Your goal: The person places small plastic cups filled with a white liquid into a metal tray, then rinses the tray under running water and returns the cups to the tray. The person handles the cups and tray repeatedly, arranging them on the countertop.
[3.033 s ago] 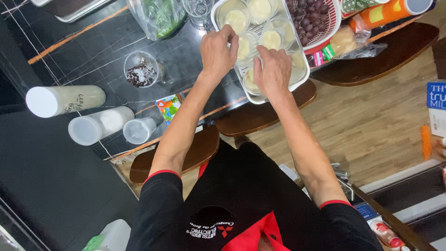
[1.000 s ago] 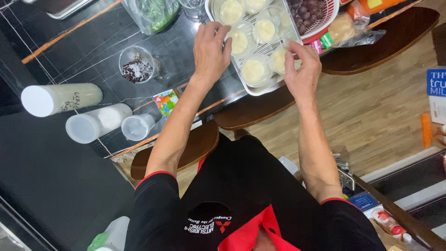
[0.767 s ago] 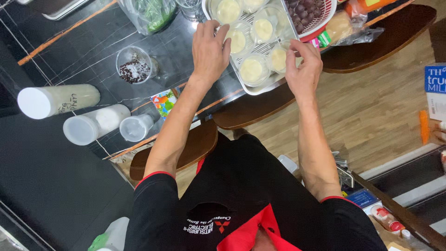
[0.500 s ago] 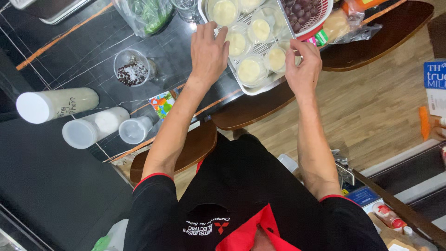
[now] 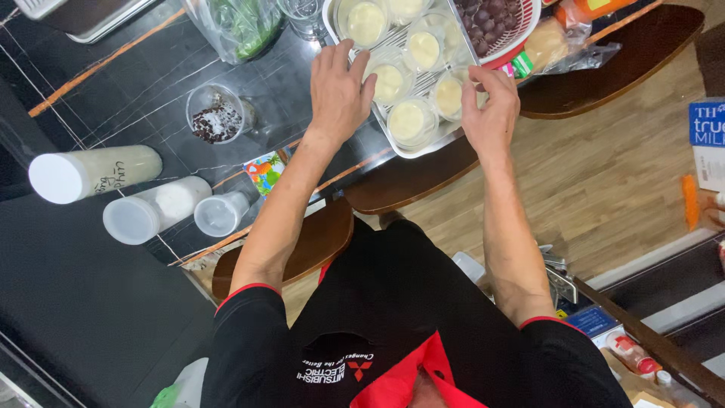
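Shallow metal tray (image 5: 420, 148) on the near edge of the black marbled counter (image 5: 151, 83), holding clear plastic cups of pale yellow custard (image 5: 408, 121) in rows.

Left hand (image 5: 340, 94): lies palm down over the tray's left rim, fingers spread and loose, gripping nothing; fingertips reach toward the cups at the back.

Right hand (image 5: 487, 113): at the tray's right rim, fingers curled with the tips pinched on the edge of a right-hand cup (image 5: 451, 96); a firm grip cannot be told.

Surroundings:
- Red plastic basket of dark round fruit (image 5: 498, 19), touching the tray's far right corner.
- Clear bag of green leaves (image 5: 242, 26), left of the tray.
- Small clear glass (image 5: 303, 13), between bag and tray.
- Clear cup with dark and white bits (image 5: 215, 117), well left of the left hand.
- Three white-lidded containers (image 5: 136, 200), lying on their sides at the counter's left.
- Curved brown wooden seats (image 5: 408, 177), below the counter edge.
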